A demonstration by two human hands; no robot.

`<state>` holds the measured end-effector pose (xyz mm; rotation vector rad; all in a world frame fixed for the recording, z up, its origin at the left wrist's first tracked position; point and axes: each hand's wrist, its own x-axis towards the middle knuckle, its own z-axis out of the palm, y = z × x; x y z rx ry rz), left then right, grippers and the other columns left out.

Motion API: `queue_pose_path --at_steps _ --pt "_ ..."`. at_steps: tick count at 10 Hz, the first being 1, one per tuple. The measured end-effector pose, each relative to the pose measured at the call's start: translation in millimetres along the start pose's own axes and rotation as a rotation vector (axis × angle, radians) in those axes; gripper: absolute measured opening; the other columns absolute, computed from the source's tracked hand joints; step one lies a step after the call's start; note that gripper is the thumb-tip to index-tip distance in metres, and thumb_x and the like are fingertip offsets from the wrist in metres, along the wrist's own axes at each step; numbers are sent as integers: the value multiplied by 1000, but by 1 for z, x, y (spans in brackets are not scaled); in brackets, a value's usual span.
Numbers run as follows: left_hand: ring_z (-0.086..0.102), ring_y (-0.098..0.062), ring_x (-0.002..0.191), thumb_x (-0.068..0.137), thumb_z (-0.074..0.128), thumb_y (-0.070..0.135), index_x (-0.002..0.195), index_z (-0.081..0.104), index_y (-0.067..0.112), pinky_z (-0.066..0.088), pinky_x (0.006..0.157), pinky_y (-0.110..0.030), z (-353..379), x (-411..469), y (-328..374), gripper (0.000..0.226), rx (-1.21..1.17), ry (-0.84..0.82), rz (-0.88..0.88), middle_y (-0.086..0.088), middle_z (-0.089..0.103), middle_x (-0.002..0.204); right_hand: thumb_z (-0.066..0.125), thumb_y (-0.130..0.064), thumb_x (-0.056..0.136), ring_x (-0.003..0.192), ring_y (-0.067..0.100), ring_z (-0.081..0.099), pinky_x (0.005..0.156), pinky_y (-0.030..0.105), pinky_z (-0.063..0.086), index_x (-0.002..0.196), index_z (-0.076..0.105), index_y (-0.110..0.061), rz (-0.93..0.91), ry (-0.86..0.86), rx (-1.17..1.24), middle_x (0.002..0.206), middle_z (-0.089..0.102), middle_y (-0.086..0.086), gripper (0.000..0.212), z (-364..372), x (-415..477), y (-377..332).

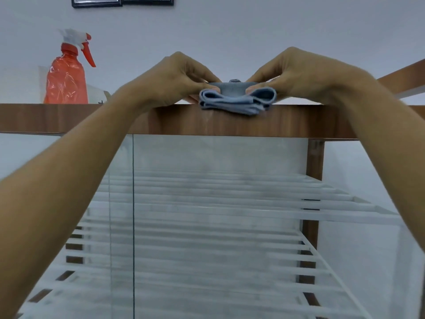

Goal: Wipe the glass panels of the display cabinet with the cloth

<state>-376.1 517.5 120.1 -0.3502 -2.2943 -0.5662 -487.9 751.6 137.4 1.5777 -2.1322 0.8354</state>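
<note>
— Fingers [203,77] of the left hand [177,75] and right hand [299,74]: holding what?
— Both pinch the folded blue cloth [236,101], curled tight, centre frame at the edge of the cabinet's wooden top [92,118].
— How will it handle?
— Soft, light and floppy, I'd judge. Grip the whole wad, then press it flat on the glass panel [218,180] below.

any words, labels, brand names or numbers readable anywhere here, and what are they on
No text can be read anywhere in this view.
The orange spray bottle: shiny wrap, no legible label or brand.
The framed pictures on the wall: cut off by the top edge, contents unreadable.
The blue cloth: no print or tag text visible.
The wooden cabinet top: plain wood grain, no markings.
</note>
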Motion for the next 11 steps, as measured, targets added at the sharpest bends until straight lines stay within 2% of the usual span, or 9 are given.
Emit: queue_pose_path --at_steps 1,2,3,5,7,8,9,10,11 --pt "73 -11 99 99 67 21 100 76 42 59 96 -33 2 9 -5 23 166 -31 -26 5 79 101 68 -30 95 91 6 68 92 30 59 102 81 -24 63 -15 -106 101 78 -2 15 3 7 5" --pt "69 1 102 100 64 34 102 76 46 56 95 -25 2 3 -4 17 139 -63 -39 18 77 106 60 -43 98 102 -2 65 84 18 50 102 79 -36 91 -27 -146 106 75 -16 21 5 4 9" --pt "66 9 105 84 67 62 111 73 50 51 81 -6 -1 -13 -1 30 37 -99 -3 26 73 113 57 -69 84 115 -12 56 99 22 40 111 72 -49 35 -23 -144 130 60 -31 37 4 -6 7" --pt "62 12 104 85 70 56 126 66 48 49 94 -18 13 -29 -3 42 123 7 30 29 66 115 59 -66 85 97 -23 53 82 10 38 126 59 -52 -87 -21 -277 100 56 -48 44 12 -21 6" --pt "62 0 119 89 76 45 129 68 37 49 109 -32 24 -42 -6 42 173 127 119 21 67 121 66 -48 89 109 0 55 94 14 46 135 60 -36 -108 145 -293 121 59 -21 48 30 -36 4" --pt "64 -3 119 84 72 53 130 68 37 51 108 -38 28 -46 -7 48 181 162 112 18 69 123 66 -47 91 118 12 59 104 40 50 136 61 -34 -91 205 -303 131 64 -11 47 38 -42 0" --pt "64 -5 118 84 68 55 131 68 37 51 106 -42 31 -48 -6 50 214 182 106 16 70 125 64 -48 92 122 14 58 103 46 49 136 60 -35 -64 238 -329 135 64 -9 46 43 -44 -2" --pt "62 -3 121 89 74 47 132 67 35 49 109 -35 28 -47 -6 46 168 169 100 14 70 127 65 -45 94 119 9 57 104 41 50 137 60 -32 -53 253 -315 136 62 -9 45 43 -46 -7" --pt "55 7 125 93 71 44 139 62 33 40 107 -9 21 -51 -5 48 87 233 130 16 65 132 63 -44 96 118 1 55 103 27 48 138 58 -29 -71 401 -189 138 59 -13 45 40 -56 -10"
